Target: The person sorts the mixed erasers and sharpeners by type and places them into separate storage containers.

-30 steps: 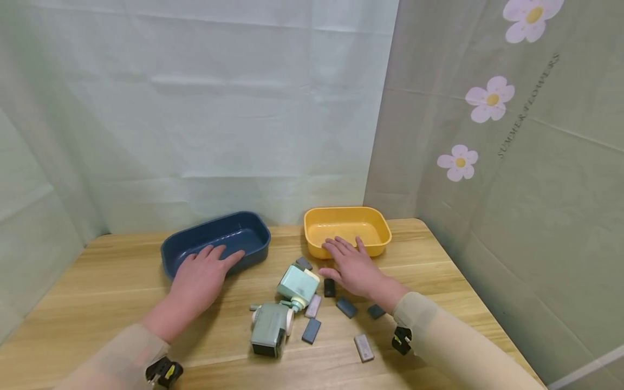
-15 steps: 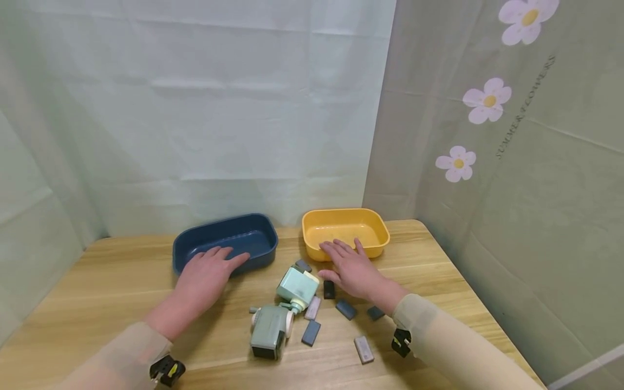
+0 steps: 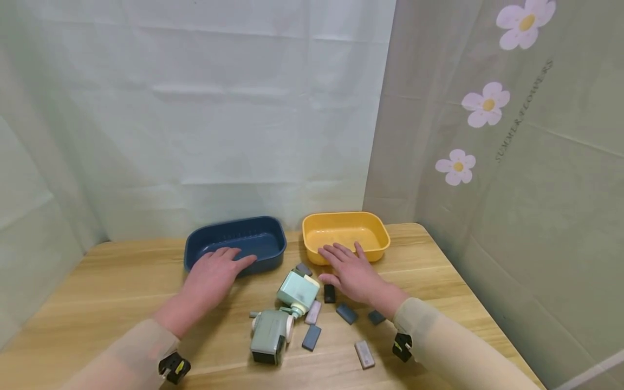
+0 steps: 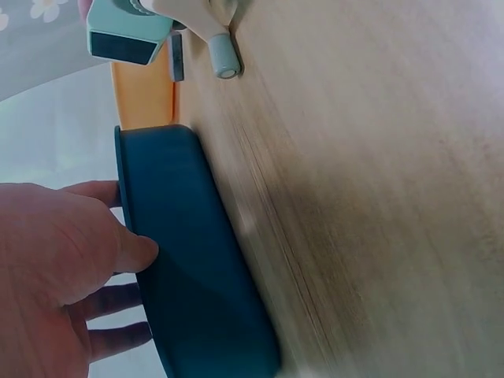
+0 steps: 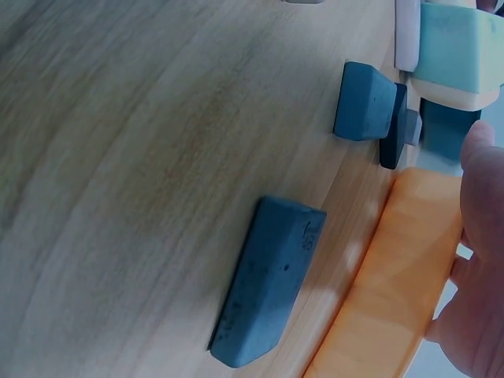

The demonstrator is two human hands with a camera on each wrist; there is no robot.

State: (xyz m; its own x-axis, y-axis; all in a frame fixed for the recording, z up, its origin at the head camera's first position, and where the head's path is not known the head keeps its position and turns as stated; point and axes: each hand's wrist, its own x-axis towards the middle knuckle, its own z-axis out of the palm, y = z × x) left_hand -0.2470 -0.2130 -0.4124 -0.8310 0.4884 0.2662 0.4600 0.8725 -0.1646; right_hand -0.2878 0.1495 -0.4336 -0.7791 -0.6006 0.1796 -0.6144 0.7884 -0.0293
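My left hand pinches the near rim of a dark blue plastic bin, thumb on the outer wall and fingers over the edge in the left wrist view. My right hand rests its outstretched fingers over the near rim of a yellow bin; its thumb is spread apart toward the left. Between the hands lie a mint pencil sharpener and a grey-green crank pencil sharpener, close together. Several small eraser-like blocks surround them, including a black one and a dark blue one.
A pale block lies nearest the front, with a lilac one beside the mint sharpener. Both bins stand near the back edge of the wooden table. A pale cloth hangs behind, and a flowered cloth along the right.
The blue bin has slid right, closer to the yellow bin, with my left hand moving along at its rim. My right hand and the yellow bin have hardly moved.
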